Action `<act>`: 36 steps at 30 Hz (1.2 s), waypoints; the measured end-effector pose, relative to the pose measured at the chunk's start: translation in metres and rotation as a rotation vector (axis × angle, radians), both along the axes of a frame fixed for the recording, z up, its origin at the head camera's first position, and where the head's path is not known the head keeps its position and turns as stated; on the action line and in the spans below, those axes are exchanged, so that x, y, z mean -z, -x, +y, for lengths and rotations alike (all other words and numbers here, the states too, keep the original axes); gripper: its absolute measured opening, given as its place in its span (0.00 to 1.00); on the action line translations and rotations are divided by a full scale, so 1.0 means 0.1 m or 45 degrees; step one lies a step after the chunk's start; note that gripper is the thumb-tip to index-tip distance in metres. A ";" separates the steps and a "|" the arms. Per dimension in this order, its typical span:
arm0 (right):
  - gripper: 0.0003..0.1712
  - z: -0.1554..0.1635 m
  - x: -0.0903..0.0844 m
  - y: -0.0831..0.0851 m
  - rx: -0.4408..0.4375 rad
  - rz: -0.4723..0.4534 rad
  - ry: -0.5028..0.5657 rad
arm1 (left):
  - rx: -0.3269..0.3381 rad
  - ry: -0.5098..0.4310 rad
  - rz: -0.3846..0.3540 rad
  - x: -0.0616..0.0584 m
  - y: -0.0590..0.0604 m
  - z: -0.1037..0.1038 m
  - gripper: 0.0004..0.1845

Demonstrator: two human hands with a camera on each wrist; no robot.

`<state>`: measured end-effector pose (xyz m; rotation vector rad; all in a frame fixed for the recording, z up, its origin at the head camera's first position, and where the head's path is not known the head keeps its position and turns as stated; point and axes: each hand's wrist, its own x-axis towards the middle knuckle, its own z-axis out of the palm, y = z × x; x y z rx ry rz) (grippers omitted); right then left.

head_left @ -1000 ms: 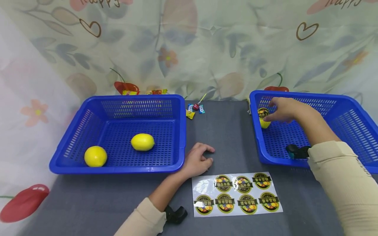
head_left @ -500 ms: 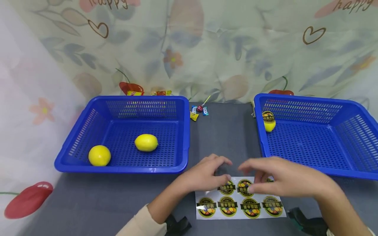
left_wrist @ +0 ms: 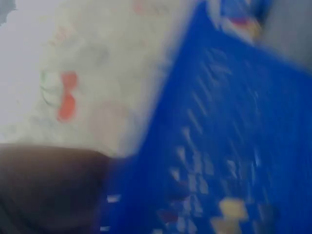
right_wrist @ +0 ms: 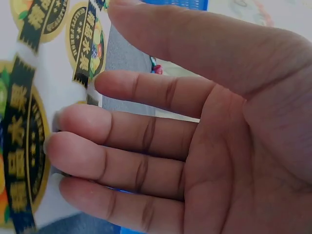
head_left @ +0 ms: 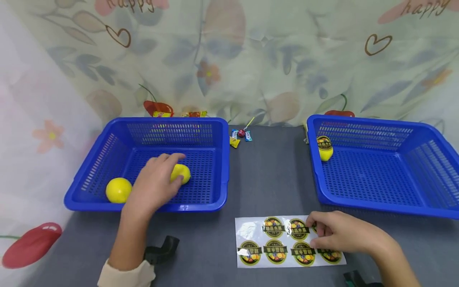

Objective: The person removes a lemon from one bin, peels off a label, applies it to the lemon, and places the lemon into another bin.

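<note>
While the left hand (head_left: 152, 185) reaches into the left basket (head_left: 107, 199), its fingers curve over the near-left side of a lemon (head_left: 181, 173) lying on the basket floor. Only the right end of that lemon shows past the fingers. Contact is evident, but whether the fingers have closed round the fruit cannot be told from the head view, and the left wrist view is too blurred to settle it. A second lemon (head_left: 118, 190) lies in the front left corner of the same basket, just left of the hand and apart from it.

On the grey table (head_left: 265, 171), the right hand (head_left: 337, 235) rests on the right end of the sticker sheet (head_left: 251, 229), which lies flat between the two baskets and close to the front edge. The fingers are bent down onto the top right stickers, with the fingertips (right_wrist: 61, 122) lying against the printed labels. A pinch on any one label cannot be confirmed. The sheet lies under the fingers, not lifted.

The right basket (head_left: 376, 203) holds a labelled lemon (head_left: 325, 148) in its far left corner, well apart from both hands. Wrapped sweets (head_left: 239, 135) lie at the back of the table between the baskets.
</note>
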<state>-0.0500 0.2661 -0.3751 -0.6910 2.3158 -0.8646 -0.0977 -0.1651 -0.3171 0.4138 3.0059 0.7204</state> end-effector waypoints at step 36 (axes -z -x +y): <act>0.16 -0.02 0.16 0.06 0.049 0.075 0.038 | -0.123 0.190 -0.426 0.29 0.21 -0.15 0.34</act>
